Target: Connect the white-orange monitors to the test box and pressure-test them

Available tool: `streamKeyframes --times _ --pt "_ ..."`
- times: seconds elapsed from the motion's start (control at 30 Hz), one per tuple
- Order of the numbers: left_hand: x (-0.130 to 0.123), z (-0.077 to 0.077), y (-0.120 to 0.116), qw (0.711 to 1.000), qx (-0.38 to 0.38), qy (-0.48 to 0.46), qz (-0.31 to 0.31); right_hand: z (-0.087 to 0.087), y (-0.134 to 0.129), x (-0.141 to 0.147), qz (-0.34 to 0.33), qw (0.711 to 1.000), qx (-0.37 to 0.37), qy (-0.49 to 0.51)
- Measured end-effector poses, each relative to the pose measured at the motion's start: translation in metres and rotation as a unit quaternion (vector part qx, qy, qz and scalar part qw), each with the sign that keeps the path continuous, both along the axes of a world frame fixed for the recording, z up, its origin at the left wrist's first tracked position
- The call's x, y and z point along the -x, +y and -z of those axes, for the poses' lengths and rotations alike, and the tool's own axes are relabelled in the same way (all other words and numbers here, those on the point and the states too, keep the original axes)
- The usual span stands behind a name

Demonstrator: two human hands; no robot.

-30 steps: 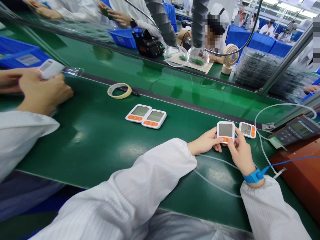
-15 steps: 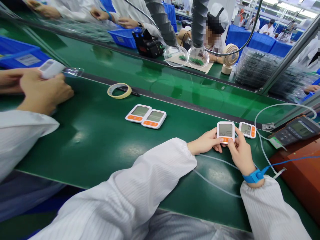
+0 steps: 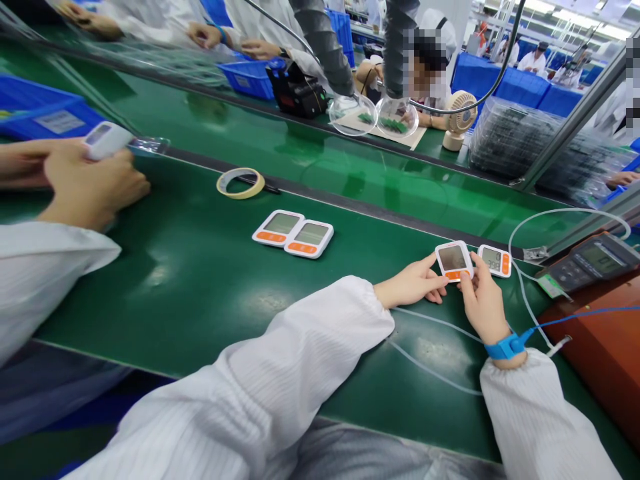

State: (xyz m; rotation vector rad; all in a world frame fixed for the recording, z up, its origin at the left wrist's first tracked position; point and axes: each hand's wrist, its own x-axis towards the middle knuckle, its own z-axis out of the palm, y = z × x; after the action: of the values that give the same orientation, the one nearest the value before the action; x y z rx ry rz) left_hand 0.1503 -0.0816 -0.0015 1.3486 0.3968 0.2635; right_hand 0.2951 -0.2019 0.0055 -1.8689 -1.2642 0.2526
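Well, right of centre, the left hand [image 3: 413,281] and right hand [image 3: 486,307] pinch one white device [image 3: 451,257], fingers mostly closed. Both thumbs sit near its orange buttons [image 3: 453,275].

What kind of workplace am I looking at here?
Likely an electronics assembly or test line: the right hand wears a blue wrist strap with a cord, white-and-orange display devices lie on the green bench, and people in white work nearby.

A green bench [image 3: 190,300] carries tape [image 3: 241,195], three display devices [image 3: 311,238], tubing [image 3: 429,373]
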Motion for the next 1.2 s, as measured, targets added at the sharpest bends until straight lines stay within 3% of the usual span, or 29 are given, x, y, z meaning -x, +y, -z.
streamKeyframes --times 0.17,0.27,0.33,0.4,0.47,0.53,0.6,0.63,0.73,0.87,0.93,0.97,1.03,1.1,1.13,1.2 --pt "0.003 -0.008 0.011 0.997 -0.034 0.046 -0.059 0.018 0.007 -0.014 0.011 1.0 0.001 0.014" --pt "0.013 -0.021 0.024 0.985 -0.138 0.066 -0.08 0.016 0.006 -0.014 0.031 0.998 -0.024 -0.056" --pt "0.027 -0.029 0.033 0.959 -0.24 0.078 -0.126 0.007 0.002 -0.007 0.026 0.992 -0.036 -0.116" --pt "0.049 -0.035 0.04 0.898 -0.37 0.113 -0.209 -0.005 -0.003 0.003 -0.069 0.986 -0.023 -0.148" --pt "0.073 -0.034 0.044 0.792 -0.498 0.201 -0.292 -0.015 -0.009 0.017 -0.235 0.957 0.014 -0.167" --pt "0.096 -0.028 0.044 0.682 -0.56 0.335 -0.33 -0.02 -0.013 0.031 -0.365 0.908 0.063 -0.194" --pt "0.112 -0.021 0.039 0.624 -0.576 0.429 -0.308 -0.019 -0.015 0.041 -0.405 0.882 0.106 -0.217" --pt "0.117 -0.018 0.035 0.615 -0.584 0.446 -0.285 -0.017 -0.015 0.045 -0.401 0.881 0.115 -0.223" --pt "0.117 -0.011 0.026 0.632 -0.618 0.405 -0.232 -0.008 -0.011 0.048 -0.364 0.901 0.089 -0.216" --pt "0.105 -0.011 0.034 0.648 -0.604 0.387 -0.256 -0.003 -0.007 0.043 -0.309 0.926 0.055 -0.208" --pt "0.096 -0.015 0.043 0.677 -0.573 0.379 -0.263 -0.004 -0.007 0.041 -0.279 0.938 0.056 -0.2" --pt "0.09 -0.018 0.045 0.709 -0.55 0.355 -0.263 -0.006 -0.007 0.039 -0.265 0.944 0.046 -0.189" --pt "0.074 -0.024 0.042 0.805 -0.465 0.257 -0.264 -0.011 -0.008 0.036 -0.235 0.959 -0.004 -0.162" --pt "0.053 -0.026 0.025 0.906 -0.314 0.111 -0.259 -0.017 -0.009 0.032 -0.193 0.967 -0.07 -0.148" --pt "0.042 -0.026 0.013 0.944 -0.219 0.034 -0.244 -0.02 -0.01 0.03 -0.167 0.969 -0.1 -0.15" --pt "0.022 -0.019 -0.014 0.973 -0.039 -0.085 -0.211 -0.024 -0.01 0.023 -0.119 0.97 -0.139 -0.162"
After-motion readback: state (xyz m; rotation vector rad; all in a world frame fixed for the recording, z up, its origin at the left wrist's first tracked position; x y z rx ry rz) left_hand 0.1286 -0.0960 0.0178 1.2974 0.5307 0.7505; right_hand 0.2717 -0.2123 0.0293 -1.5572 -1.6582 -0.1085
